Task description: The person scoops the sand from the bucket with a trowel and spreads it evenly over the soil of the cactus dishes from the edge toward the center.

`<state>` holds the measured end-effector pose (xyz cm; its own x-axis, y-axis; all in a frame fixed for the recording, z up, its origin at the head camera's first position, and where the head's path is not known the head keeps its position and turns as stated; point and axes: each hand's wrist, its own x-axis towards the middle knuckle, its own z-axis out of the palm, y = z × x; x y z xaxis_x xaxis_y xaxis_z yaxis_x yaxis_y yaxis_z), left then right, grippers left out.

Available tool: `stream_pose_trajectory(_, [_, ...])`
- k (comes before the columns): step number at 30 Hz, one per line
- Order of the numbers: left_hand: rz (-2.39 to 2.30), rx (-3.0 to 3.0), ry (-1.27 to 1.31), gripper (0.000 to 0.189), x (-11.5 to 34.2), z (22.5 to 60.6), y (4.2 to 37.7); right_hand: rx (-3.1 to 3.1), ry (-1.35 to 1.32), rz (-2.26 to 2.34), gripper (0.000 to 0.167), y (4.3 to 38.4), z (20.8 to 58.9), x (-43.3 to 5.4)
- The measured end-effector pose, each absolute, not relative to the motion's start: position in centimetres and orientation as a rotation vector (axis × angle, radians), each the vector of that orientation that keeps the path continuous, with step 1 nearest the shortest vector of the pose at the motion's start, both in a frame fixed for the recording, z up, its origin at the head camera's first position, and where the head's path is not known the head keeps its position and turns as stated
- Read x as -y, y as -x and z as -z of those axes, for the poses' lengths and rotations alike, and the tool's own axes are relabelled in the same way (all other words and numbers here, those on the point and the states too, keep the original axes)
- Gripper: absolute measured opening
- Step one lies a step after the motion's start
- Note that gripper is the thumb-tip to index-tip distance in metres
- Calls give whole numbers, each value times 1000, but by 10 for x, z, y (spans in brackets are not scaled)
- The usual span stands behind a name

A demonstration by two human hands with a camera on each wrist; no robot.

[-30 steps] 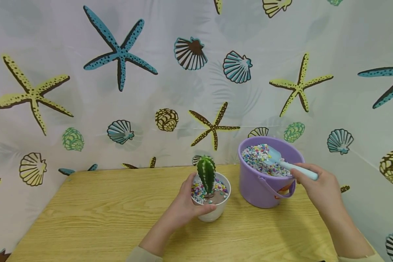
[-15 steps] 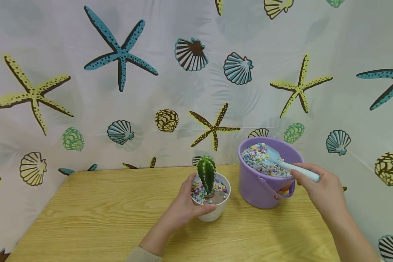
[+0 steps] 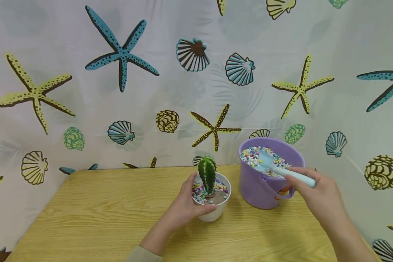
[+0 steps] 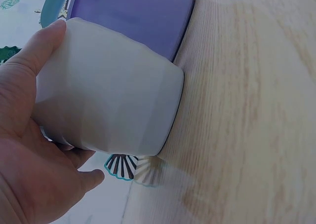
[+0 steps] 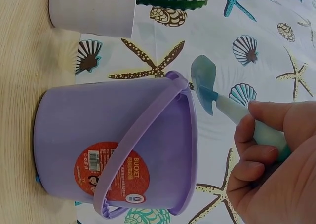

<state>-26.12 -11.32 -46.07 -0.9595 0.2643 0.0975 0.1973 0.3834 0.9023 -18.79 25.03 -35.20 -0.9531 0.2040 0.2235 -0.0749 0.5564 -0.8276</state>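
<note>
My left hand point(image 3: 185, 205) grips the rim and side of a white flower pot point(image 4: 108, 91), thumb on the near side. In the pot stands a green cactus point(image 3: 207, 175), with coloured pebbles around its left and back and bare brown soil at the front right. My right hand point(image 5: 276, 160) holds the handle of a light blue toy shovel point(image 3: 294, 175), fingers curled round it. Its blade point(image 5: 203, 78) shows just above the bucket's rim in the right wrist view. Below it, coloured pebbles point(image 3: 249, 155) fill much of the purple bucket point(image 3: 255, 191).
The bucket stands close to the right of the pot on a wooden table point(image 3: 118, 211). Its purple handle point(image 5: 143, 135) hangs down over the front. Behind the table is a curtain point(image 3: 144, 98) printed with starfish and shells.
The shovel blade has shifted left over the bucket, and pebbles formerly covered by it now show. My right hand has moved slightly left. My left hand and the pot stay in place.
</note>
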Motion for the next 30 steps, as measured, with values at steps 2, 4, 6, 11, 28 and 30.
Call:
stream_pose_trajectory(2, [-1654, -2561, -427, 129, 113, 461, 262, 2507, 105, -1344, 50, 187, 353, -248])
stream_pose_trajectory(4, [-1650, -2564, -428, 129, 113, 461, 262, 2520, 98, -1338, 49, 185, 354, -246])
stream_pose_trajectory(6, [-1648, -2566, -427, 129, 113, 462, 262, 2533, 91, -1332, 49, 184, 354, -244])
stream_pose_trajectory(11, [-1645, -2565, -416, 130, 113, 462, 262, 2557, 91, -1355, 51, 182, 358, -241])
stream_pose_trajectory(28, [-1653, -2561, -440, 129, 115, 462, 260, 2561, 13, -1384, 41, 177, 376, -223])
stream_pose_trajectory(30, [-1649, -2566, -444, 129, 115, 462, 260, 2562, 12, -1376, 41, 177, 379, -222])
